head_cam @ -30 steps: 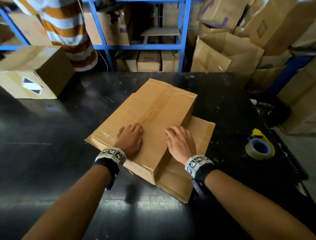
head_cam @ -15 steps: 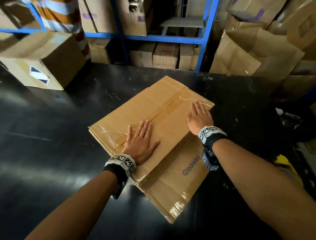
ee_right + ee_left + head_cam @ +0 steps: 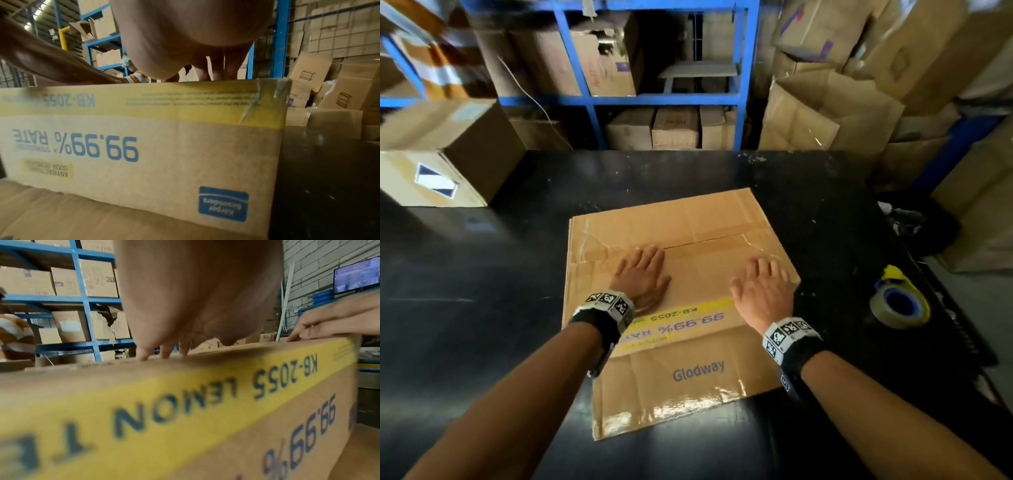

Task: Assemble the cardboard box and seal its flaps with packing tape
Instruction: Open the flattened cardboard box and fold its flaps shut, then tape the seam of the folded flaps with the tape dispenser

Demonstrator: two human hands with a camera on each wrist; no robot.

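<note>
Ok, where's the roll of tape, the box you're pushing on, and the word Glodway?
roll of tape (image 3: pixel 880 310): head view, its clear outer rim.
box (image 3: pixel 705 274): head view, top face between the hands.
Glodway (image 3: pixel 698 371): head view, middle of the printed word.

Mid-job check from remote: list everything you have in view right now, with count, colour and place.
cardboard box: one, brown with a yellow band and blue print, centre of the table, top flaps folded shut.
flat cardboard sheet: one, brown, marked Glodway, lying under the box's near side.
packing tape roll: one, clear tape on a blue and yellow dispenser, right side of the table.
table: one, black, glossy.
second box: one, brown, far left corner of the table.
shelving: blue metal, behind the table, holding brown boxes.
loose cartons: several, brown, piled at right.
left hand: flat on the box top.
right hand: flat on the box top, near its right edge.
</note>
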